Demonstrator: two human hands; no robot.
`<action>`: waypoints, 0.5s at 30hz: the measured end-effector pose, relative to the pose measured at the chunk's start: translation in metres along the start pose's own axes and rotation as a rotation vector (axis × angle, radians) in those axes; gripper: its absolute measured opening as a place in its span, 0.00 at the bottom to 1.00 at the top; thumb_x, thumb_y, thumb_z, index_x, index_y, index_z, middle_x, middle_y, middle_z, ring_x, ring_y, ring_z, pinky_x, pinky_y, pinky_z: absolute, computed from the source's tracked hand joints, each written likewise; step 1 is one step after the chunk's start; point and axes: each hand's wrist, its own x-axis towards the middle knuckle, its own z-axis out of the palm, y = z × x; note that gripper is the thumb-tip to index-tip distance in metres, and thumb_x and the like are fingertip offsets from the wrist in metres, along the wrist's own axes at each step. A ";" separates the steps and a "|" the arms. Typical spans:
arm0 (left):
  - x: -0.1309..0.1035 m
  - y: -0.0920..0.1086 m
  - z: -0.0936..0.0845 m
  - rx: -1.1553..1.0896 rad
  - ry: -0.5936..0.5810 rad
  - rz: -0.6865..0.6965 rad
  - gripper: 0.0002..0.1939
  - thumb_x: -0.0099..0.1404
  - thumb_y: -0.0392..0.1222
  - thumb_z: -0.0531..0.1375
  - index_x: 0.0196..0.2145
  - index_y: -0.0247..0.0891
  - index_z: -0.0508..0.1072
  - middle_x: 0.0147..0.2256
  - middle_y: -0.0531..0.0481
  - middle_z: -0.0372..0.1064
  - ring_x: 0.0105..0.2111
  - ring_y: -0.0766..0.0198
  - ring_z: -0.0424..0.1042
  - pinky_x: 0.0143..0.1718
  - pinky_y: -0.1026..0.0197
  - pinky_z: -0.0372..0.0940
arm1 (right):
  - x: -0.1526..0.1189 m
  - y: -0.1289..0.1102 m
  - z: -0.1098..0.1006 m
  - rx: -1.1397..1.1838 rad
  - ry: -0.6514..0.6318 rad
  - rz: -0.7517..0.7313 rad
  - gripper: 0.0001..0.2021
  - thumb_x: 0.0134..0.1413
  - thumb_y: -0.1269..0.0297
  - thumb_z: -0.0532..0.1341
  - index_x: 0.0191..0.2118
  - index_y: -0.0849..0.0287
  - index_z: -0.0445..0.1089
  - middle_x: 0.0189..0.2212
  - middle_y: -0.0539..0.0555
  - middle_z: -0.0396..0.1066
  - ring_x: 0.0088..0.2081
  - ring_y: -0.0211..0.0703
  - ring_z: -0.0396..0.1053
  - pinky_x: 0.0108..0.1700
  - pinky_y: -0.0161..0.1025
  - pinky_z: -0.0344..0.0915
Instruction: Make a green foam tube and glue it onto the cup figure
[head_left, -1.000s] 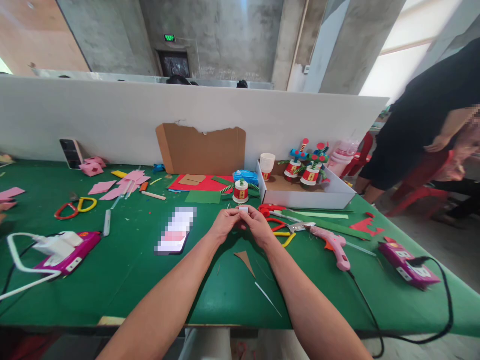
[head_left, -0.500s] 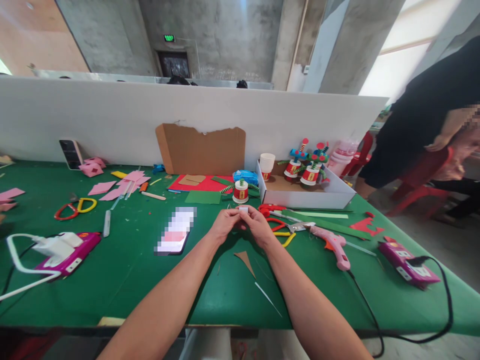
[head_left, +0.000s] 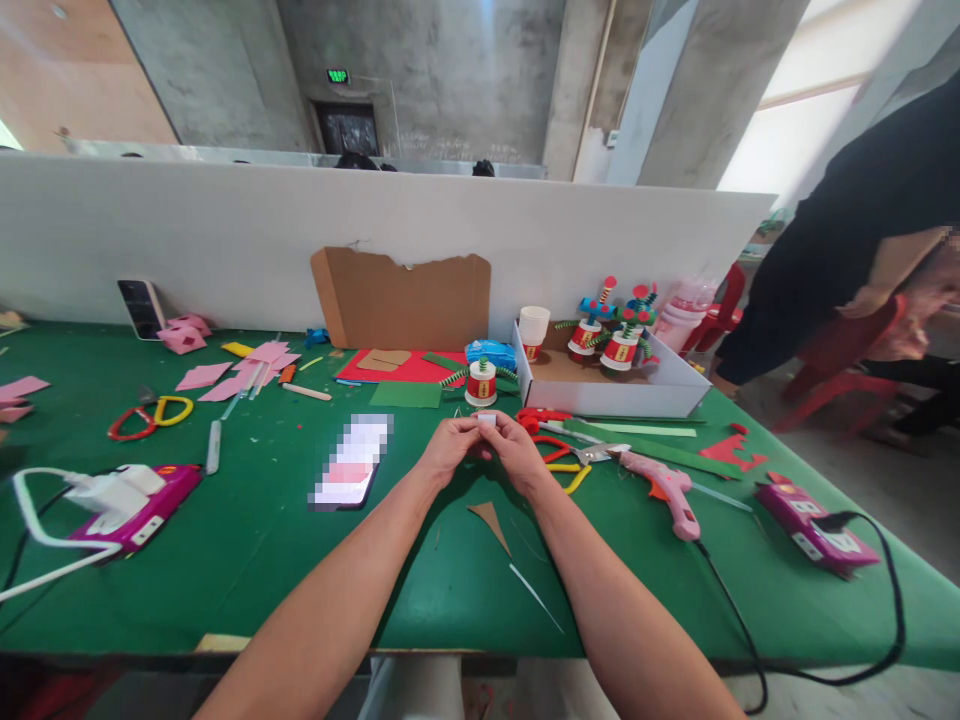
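1. Green worktop [head_left: 262, 570] stretches before a long white upright partition [head_left: 187, 240].
2. Left hand [head_left: 452, 447] and right hand [head_left: 513, 450] together pinch a small white piece [head_left: 487, 419], just in front of a red-and-white paper-cup figure [head_left: 481, 386].
3. Loosened fingertips could drop it; a rightward arm sweep could knock the pink glue gun [head_left: 673, 482].

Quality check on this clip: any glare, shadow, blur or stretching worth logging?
Head view: the bright area at upper right is washed out; head view: mosaic blocks cover the phone; head view: the person at right looks slanted, perhaps from the lens; head view: soft shadow edges the left forearm, and the small white piece shows little detail.
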 end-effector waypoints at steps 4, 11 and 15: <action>0.000 -0.001 0.000 0.000 0.005 -0.004 0.20 0.40 0.52 0.70 0.25 0.32 0.78 0.21 0.50 0.71 0.17 0.70 0.66 0.22 0.66 0.62 | 0.000 0.000 0.000 -0.005 -0.003 -0.005 0.17 0.38 0.54 0.68 0.35 0.57 0.71 0.26 0.46 0.69 0.23 0.31 0.59 0.25 0.31 0.56; 0.001 -0.002 -0.001 0.003 0.000 0.005 0.20 0.41 0.52 0.69 0.26 0.32 0.78 0.21 0.50 0.71 0.17 0.71 0.66 0.22 0.65 0.62 | 0.000 0.000 0.000 -0.019 -0.006 -0.012 0.17 0.39 0.54 0.67 0.35 0.57 0.71 0.25 0.46 0.68 0.23 0.32 0.60 0.25 0.31 0.56; 0.001 -0.003 -0.001 0.003 -0.002 0.005 0.19 0.42 0.51 0.69 0.26 0.31 0.78 0.21 0.50 0.71 0.17 0.71 0.66 0.22 0.65 0.62 | 0.000 0.000 0.000 -0.017 -0.003 -0.017 0.17 0.39 0.54 0.67 0.35 0.57 0.71 0.26 0.46 0.69 0.23 0.31 0.59 0.24 0.31 0.56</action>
